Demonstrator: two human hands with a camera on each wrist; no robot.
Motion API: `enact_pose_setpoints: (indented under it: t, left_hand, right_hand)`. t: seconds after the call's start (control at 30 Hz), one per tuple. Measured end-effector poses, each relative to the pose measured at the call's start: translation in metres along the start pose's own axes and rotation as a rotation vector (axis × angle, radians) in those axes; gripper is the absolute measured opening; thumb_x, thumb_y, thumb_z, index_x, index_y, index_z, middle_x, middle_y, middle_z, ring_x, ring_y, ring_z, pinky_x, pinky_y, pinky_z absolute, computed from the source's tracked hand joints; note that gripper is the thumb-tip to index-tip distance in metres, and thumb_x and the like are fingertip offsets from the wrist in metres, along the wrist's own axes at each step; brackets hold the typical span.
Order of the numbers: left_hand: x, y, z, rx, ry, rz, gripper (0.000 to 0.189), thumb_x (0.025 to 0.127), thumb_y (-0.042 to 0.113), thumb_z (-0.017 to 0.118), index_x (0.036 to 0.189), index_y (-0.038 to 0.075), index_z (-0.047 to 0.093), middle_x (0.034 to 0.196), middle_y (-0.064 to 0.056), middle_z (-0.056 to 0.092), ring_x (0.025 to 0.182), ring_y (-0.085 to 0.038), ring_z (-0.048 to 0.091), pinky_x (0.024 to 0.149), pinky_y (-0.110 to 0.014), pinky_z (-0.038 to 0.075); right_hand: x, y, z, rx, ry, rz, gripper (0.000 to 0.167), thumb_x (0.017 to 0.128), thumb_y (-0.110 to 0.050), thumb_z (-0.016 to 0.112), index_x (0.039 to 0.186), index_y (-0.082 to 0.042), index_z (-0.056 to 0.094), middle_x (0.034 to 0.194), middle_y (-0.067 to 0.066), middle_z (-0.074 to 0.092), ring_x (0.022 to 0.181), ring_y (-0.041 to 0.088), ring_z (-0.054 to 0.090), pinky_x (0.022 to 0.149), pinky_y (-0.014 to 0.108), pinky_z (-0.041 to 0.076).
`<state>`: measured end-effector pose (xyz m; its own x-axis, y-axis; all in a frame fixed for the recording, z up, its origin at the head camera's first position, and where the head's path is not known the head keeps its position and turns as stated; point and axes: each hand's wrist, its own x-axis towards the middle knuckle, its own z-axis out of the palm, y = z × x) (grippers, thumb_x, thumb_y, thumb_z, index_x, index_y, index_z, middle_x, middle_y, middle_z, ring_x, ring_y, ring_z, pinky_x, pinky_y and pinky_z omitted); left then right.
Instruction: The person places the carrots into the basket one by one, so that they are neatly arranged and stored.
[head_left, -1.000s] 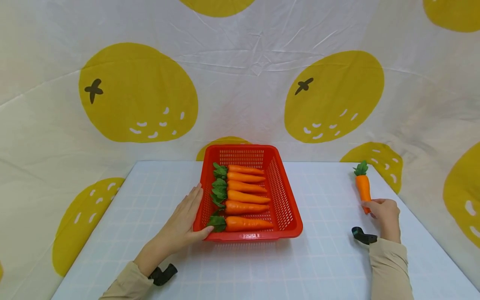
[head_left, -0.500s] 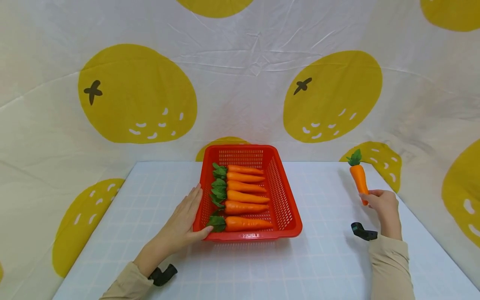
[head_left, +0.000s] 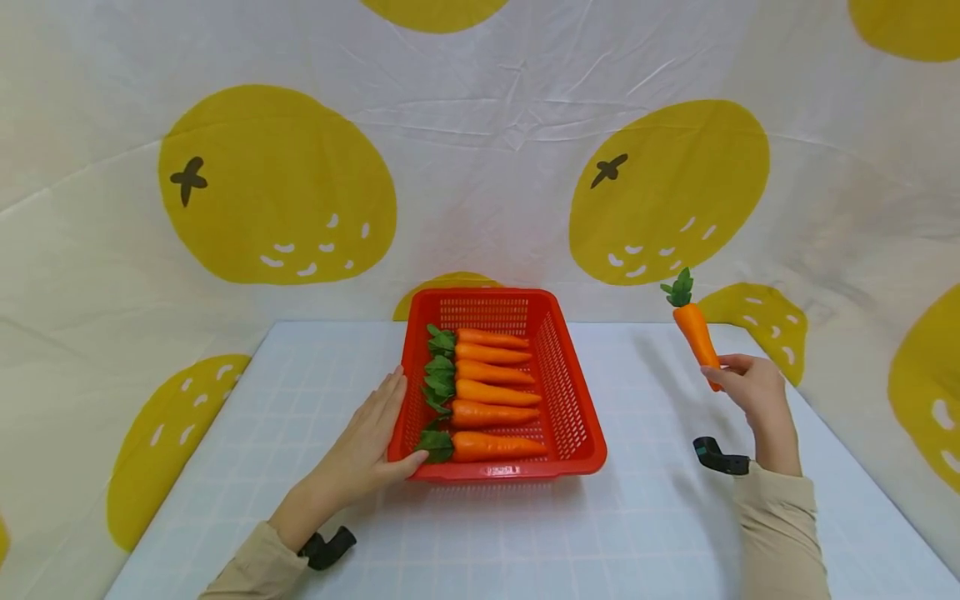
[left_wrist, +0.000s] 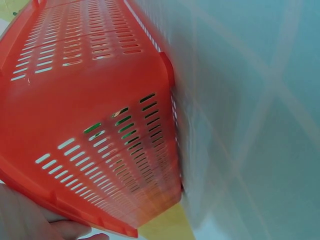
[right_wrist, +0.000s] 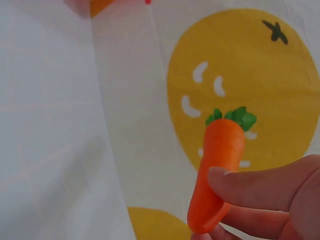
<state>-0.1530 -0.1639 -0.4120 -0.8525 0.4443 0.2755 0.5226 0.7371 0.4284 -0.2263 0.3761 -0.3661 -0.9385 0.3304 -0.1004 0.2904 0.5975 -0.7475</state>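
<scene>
Between thumb and fingers my right hand [head_left: 753,387] pinches a carrot [head_left: 696,333] near its narrow tip. It is held up over the table's right side, leafy end up and tilted left. The right wrist view shows the thumb pressed on the orange carrot [right_wrist: 222,150]. My left hand [head_left: 360,442] lies along the left side of a red basket [head_left: 581,400], fingers straight, thumb over the near left corner. Several carrots [head_left: 495,372] lie side by side in the basket, leaves to the left. In the left wrist view, fingertips [left_wrist: 70,229] show at the basket's rim.
The basket stands mid-table on a pale checked cloth [head_left: 652,533]. Behind the table hangs a white curtain [head_left: 487,192] with big yellow fruit prints. A black wrist camera [head_left: 720,457] sticks out from the right wrist, and another camera [head_left: 327,547] from the left.
My right hand has lifted the carrot off the table and carried it up and leftward, its leafy end leaning further left. The left hand and the basket have stayed in place.
</scene>
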Motion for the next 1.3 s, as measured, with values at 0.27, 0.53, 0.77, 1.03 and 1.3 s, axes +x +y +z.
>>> enact_pose_setpoints:
  t: [0.27,0.53,0.77,1.03,1.3]
  left_hand:
    - [0.000,0.000,-0.002,-0.014,0.001,-0.006,0.102,0.089,0.048,0.068,0.157,-0.003,0.011,0.166,-0.012,0.003,0.152,-0.029,0.006,0.117,-0.058,0.017]
    - [-0.001,0.001,0.001,-0.019,0.013,-0.003,0.102,0.088,0.046,0.070,0.157,-0.004,0.012,0.166,-0.013,0.004,0.151,-0.029,0.008,0.117,-0.059,0.018]
    - [-0.001,0.002,0.001,-0.017,0.021,0.002,0.102,0.089,0.047,0.069,0.157,-0.004,0.013,0.166,-0.013,0.005,0.151,-0.030,0.009,0.116,-0.060,0.020]
    - [-0.001,0.001,0.000,-0.012,0.014,0.003,0.103,0.089,0.049,0.067,0.157,-0.002,0.011,0.166,-0.012,0.003,0.151,-0.029,0.008,0.117,-0.058,0.018]
    - [-0.001,0.001,0.000,-0.006,0.014,0.002,0.103,0.089,0.050,0.067,0.158,-0.001,0.010,0.166,-0.012,0.003,0.151,-0.028,0.008,0.117,-0.058,0.018]
  right_hand:
    - [-0.020,-0.033,0.006,-0.065,0.010,-0.142,0.060,0.097,-0.031,0.063,0.136,0.012,0.050,0.120,0.034,0.056,0.101,0.041,0.050,0.080,0.047,0.046]
    - [-0.036,-0.067,0.017,-0.102,-0.004,-0.263,0.050,0.097,-0.026,0.064,0.131,0.010,0.055,0.112,0.030,0.062,0.095,0.038,0.054,0.075,0.042,0.046]
    - [-0.046,-0.093,0.026,-0.164,-0.059,-0.394,0.044,0.095,-0.020,0.068,0.128,0.009,0.059,0.099,0.023,0.065,0.083,0.031,0.057,0.065,0.032,0.047]
    - [-0.054,-0.116,0.038,-0.197,-0.112,-0.528,0.035,0.090,-0.013,0.072,0.117,0.008,0.065,0.094,0.018,0.064,0.081,0.029,0.058,0.062,0.031,0.049]
    - [-0.066,-0.143,0.049,-0.230,-0.238,-0.695,0.023,0.086,-0.005,0.074,0.107,0.005,0.071,0.085,0.009,0.062,0.076,0.023,0.056,0.061,0.033,0.048]
